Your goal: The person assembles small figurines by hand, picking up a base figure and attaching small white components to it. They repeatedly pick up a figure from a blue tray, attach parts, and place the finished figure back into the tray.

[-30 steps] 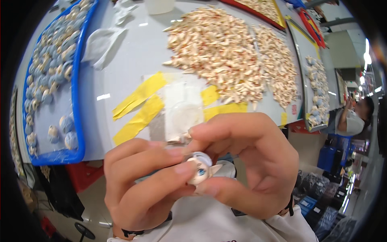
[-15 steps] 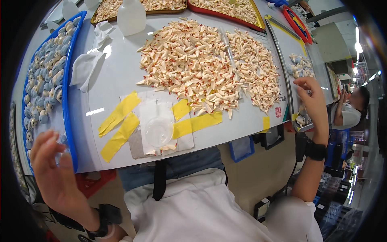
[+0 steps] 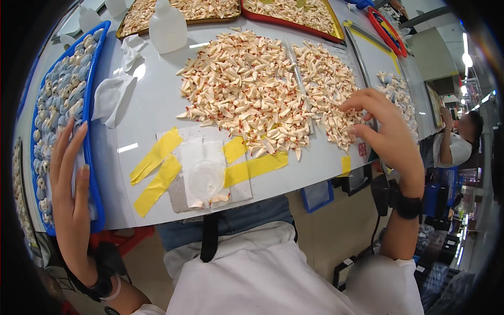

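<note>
At the left, my left hand (image 3: 72, 184) reaches over the near end of a blue tray (image 3: 98, 210), its long fingers stretched and nothing in them. Rows of small rounded blue-and-cream pieces (image 3: 61, 86) lie in that tray. My right hand (image 3: 383, 123) is held over the right edge of a wide pile of small pointed cream pieces with red tips (image 3: 244, 86). Its fingers are bent, the thumb stands apart from them, and I see no piece held. A clear round dish (image 3: 206, 177) sits on white paper near the table's front edge, with a few pointed pieces beside it.
A translucent bottle (image 3: 168, 31) and crumpled white cloths (image 3: 111, 100) stand or lie beside the blue tray. Yellow tape strips (image 3: 157, 181) flank the dish. Trays of pointed pieces (image 3: 291, 13) line the back. More blue-and-cream pieces (image 3: 396, 89) lie at right; another person (image 3: 457, 142) sits beyond.
My right hand has moved left, from the blue-and-cream pieces at the right to the pile's edge. My left hand has straightened its fingers and moved up over the blue tray.
</note>
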